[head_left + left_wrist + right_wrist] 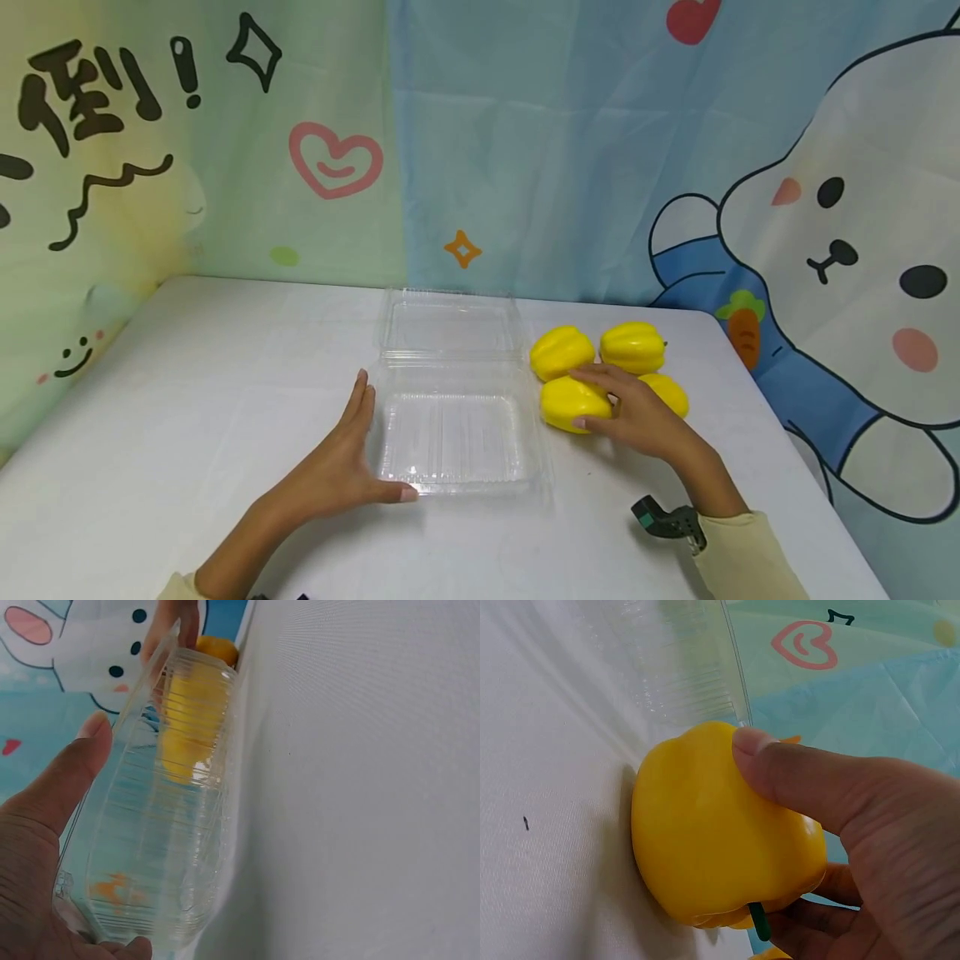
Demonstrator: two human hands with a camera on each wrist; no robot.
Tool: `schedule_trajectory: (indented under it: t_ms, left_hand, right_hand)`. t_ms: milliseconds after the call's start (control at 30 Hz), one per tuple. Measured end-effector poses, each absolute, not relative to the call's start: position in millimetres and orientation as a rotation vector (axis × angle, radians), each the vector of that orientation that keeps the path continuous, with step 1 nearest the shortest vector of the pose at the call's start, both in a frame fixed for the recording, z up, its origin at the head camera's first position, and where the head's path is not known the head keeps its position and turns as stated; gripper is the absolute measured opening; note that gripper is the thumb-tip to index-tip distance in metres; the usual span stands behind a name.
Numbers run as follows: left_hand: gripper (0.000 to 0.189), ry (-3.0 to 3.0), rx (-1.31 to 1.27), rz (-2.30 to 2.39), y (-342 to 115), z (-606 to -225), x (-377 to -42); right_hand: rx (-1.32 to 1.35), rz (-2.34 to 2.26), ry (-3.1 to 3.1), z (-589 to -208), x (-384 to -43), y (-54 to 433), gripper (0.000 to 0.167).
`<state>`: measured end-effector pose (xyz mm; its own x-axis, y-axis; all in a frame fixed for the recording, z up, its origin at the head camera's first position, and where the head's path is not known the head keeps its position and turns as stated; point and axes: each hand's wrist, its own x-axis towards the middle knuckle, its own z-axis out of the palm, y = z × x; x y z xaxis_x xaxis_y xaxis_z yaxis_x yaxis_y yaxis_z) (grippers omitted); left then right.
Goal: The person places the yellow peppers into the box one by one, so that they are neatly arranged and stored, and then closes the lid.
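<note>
A clear plastic clamshell box lies opened flat on the white table, its lid folded back toward the wall. My left hand is spread at the box's near left corner. Its thumb lies along the front rim, and the straight fingers reach along the left side. With thumb and fingers, my right hand grips a yellow bell pepper just right of the box. The green stem of this bell pepper points toward the palm in the right wrist view.
Two more yellow peppers, one behind left and one behind right, sit beyond the right hand. Another yellow pepper is partly hidden by that hand. A printed cloth hangs along the table's back edge.
</note>
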<state>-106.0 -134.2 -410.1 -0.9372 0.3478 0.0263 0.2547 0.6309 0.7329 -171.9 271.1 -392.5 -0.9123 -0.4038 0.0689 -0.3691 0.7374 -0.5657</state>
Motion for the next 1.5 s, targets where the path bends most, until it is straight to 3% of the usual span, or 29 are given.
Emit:
schedule_trajectory:
  t_ms: [1500]
  left_hand:
    - [0.140, 2.708, 0.494, 1.234, -132.4, -412.4, -105.5]
  right_hand:
    - [-0.780, -1.156, 3.030, -371.8, -161.1, 264.5, 0.063]
